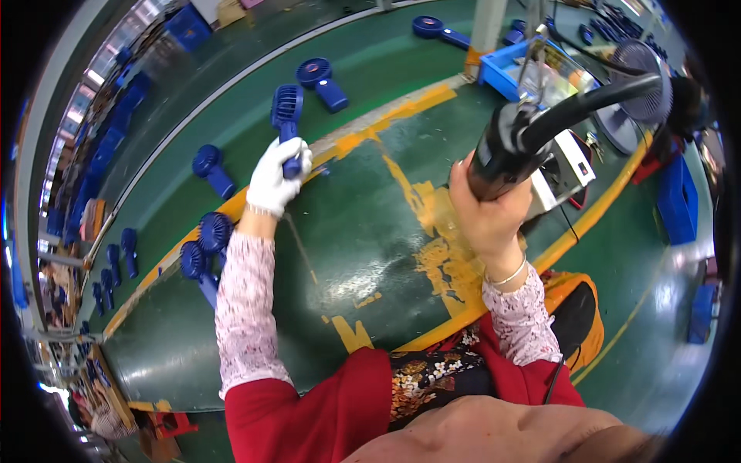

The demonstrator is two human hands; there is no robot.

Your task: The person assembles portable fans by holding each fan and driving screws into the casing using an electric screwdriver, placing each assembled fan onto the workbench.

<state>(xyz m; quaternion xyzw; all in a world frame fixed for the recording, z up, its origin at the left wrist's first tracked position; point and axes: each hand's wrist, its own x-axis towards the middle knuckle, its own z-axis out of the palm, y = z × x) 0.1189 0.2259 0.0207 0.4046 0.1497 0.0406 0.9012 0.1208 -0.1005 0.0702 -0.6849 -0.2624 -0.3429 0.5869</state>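
Note:
My left hand (270, 184), in a white glove, is closed round the handle of a blue handheld fan (288, 109). The fan's round grille points away from me, above the far edge of the green worktable (340, 231). With bare fingers, my right hand (492, 216) grips a black cylindrical power tool (500, 150), probably an electric screwdriver. A thick black hose or cable runs from the tool toward the upper right. The tool's working tip is hidden by my hand.
More blue handheld fans (323, 83) lie beyond the table's yellow-taped far edge and along its left side (214, 231). A blue bin (502, 68), a white-and-metal box (570, 166) and a desk fan (641, 81) stand at right. A metal post (488, 35) rises behind.

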